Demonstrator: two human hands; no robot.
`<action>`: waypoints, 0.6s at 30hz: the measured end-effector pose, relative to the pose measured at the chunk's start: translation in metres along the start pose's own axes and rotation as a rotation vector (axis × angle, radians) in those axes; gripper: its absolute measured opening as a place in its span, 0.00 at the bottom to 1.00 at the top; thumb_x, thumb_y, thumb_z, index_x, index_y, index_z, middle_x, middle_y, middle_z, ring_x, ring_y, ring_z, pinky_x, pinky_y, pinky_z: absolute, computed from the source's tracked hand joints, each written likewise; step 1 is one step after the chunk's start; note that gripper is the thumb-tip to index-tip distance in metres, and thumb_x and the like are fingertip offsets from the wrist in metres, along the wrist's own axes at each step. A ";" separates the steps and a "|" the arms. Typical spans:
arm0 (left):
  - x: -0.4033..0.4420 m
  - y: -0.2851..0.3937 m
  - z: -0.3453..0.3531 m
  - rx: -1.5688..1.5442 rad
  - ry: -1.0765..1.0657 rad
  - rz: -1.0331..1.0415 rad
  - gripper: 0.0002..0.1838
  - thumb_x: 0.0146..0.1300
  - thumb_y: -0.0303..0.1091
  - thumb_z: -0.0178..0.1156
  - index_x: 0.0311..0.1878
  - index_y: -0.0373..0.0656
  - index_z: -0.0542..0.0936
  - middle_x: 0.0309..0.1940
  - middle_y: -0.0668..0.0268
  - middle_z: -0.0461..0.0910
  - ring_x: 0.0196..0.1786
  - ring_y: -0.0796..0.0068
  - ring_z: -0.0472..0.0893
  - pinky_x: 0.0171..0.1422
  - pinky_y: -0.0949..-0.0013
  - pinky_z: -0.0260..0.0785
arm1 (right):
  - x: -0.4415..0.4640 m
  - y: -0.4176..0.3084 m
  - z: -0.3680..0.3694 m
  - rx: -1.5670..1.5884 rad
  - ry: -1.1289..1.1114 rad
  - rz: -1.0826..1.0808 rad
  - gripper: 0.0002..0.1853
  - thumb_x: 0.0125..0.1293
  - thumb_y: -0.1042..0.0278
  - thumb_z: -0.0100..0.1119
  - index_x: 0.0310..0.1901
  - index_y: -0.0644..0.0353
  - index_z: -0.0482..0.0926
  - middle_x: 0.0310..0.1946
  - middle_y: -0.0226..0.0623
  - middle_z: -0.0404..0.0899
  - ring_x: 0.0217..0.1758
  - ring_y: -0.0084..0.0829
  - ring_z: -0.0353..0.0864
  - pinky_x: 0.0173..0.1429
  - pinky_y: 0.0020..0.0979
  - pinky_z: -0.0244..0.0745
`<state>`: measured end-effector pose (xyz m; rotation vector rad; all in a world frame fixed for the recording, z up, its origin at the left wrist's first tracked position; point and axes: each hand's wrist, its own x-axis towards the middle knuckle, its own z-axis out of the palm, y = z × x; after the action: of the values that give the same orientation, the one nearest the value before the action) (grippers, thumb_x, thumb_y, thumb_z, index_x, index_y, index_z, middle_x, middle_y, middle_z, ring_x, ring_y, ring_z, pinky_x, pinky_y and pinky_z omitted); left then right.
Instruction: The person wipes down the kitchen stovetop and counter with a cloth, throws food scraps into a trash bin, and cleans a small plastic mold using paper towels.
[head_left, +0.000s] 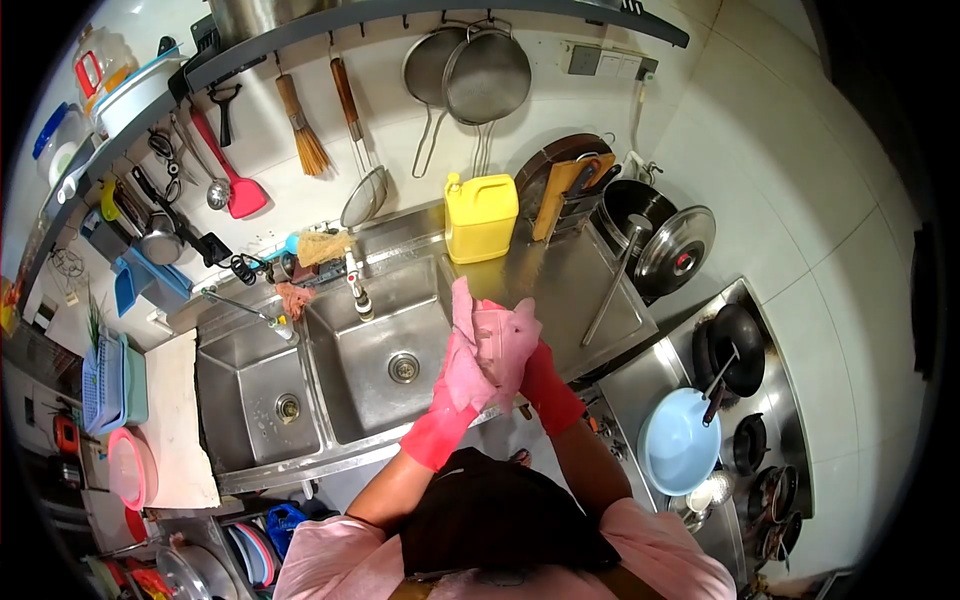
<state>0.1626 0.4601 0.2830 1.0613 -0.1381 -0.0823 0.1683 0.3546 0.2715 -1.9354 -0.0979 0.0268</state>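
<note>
My left hand (447, 400) and my right hand (543, 378) wear red-pink rubber gloves and are raised in front of me, by the right edge of the large sink basin. Both grip a pink cloth (468, 365), which is bunched up and spread across them. Between its folds, a patch with darker lines shows at the middle; I cannot make out whether another object is inside. Most of my fingers are hidden by the cloth. Beyond the hands, a yellow jug (482, 222) stands on the steel counter (555, 300).
Two steel basins, one large (340, 390) and one smaller (250, 420), lie to the left, with a faucet (358, 285) behind. Strainers (487, 78) and utensils hang above. A knife block (570, 205), a pot lid (680, 252) and a blue basin (680, 442) are on the right.
</note>
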 end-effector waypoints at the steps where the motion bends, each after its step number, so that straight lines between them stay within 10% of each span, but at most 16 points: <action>1: -0.003 0.010 0.005 -0.029 -0.003 -0.008 0.33 0.68 0.30 0.64 0.71 0.42 0.60 0.51 0.66 0.78 0.50 0.79 0.77 0.56 0.71 0.72 | 0.003 -0.004 -0.001 0.081 -0.018 0.051 0.13 0.78 0.64 0.49 0.54 0.64 0.67 0.48 0.35 0.83 0.47 0.26 0.82 0.51 0.30 0.79; 5: -0.012 0.020 0.005 -0.176 -0.019 -0.181 0.28 0.75 0.39 0.56 0.72 0.43 0.62 0.52 0.65 0.77 0.53 0.78 0.77 0.61 0.70 0.70 | 0.001 0.004 0.002 1.320 -0.136 0.198 0.21 0.73 0.67 0.57 0.63 0.66 0.67 0.51 0.38 0.79 0.50 0.26 0.80 0.57 0.30 0.77; 8: -0.019 -0.036 -0.039 -0.448 -0.035 -0.553 0.27 0.80 0.50 0.49 0.74 0.44 0.65 0.62 0.63 0.74 0.60 0.73 0.75 0.69 0.70 0.66 | 0.028 0.063 0.000 0.897 -0.356 0.041 0.21 0.78 0.64 0.51 0.66 0.64 0.70 0.56 0.37 0.79 0.53 0.26 0.80 0.58 0.29 0.76; 11: -0.027 -0.083 -0.081 -0.615 -0.143 -0.647 0.19 0.77 0.39 0.55 0.64 0.42 0.72 0.55 0.62 0.76 0.56 0.70 0.77 0.62 0.69 0.70 | 0.020 0.042 -0.006 0.750 -0.312 0.056 0.21 0.77 0.60 0.55 0.64 0.65 0.75 0.55 0.43 0.83 0.53 0.28 0.82 0.58 0.32 0.78; 18: -0.021 -0.059 -0.044 0.820 -0.232 0.496 0.10 0.56 0.26 0.60 0.40 0.35 0.73 0.29 0.66 0.72 0.31 0.68 0.72 0.35 0.65 0.66 | 0.011 0.049 0.001 0.426 0.060 -0.069 0.13 0.71 0.61 0.59 0.50 0.59 0.85 0.44 0.39 0.87 0.48 0.33 0.84 0.54 0.33 0.78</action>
<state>0.1481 0.4719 0.2087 1.7999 -0.6818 0.3292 0.1824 0.3386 0.2255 -1.5050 -0.1092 -0.0524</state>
